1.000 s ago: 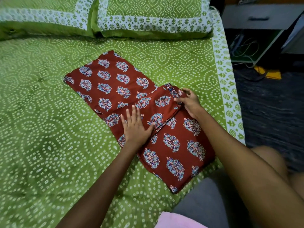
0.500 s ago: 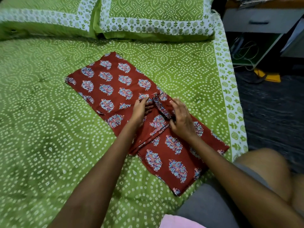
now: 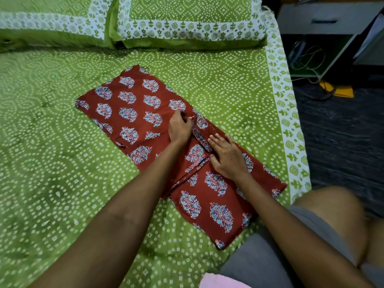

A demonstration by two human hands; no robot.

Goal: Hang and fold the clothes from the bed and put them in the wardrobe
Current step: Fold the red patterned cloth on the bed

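Observation:
A red garment (image 3: 133, 113) printed with blue motifs lies flat and diagonal on the green bedsheet (image 3: 52, 183). One sleeve (image 3: 199, 136) is folded inward across its middle. My left hand (image 3: 179, 127) sits at the sleeve's end, its fingers curled and pinching the cloth there. Just right of it, my right hand (image 3: 227, 157) lies flat with straight fingers and presses the folded part down. The garment's near end (image 3: 218, 215) reaches towards my knee.
Two green pillows (image 3: 187, 19) line the head of the bed. The bed's bordered edge (image 3: 288, 129) runs down the right, with dark floor beyond it. A grey drawer unit (image 3: 324, 17), cables and a yellow item (image 3: 338, 91) stand there. A pink cloth (image 3: 220, 281) shows at the bottom.
The sleeve has been folded in over the garment. My right hand moved from the right edge to the middle and flattened. My left hand left its flat press and went up to the sleeve's end.

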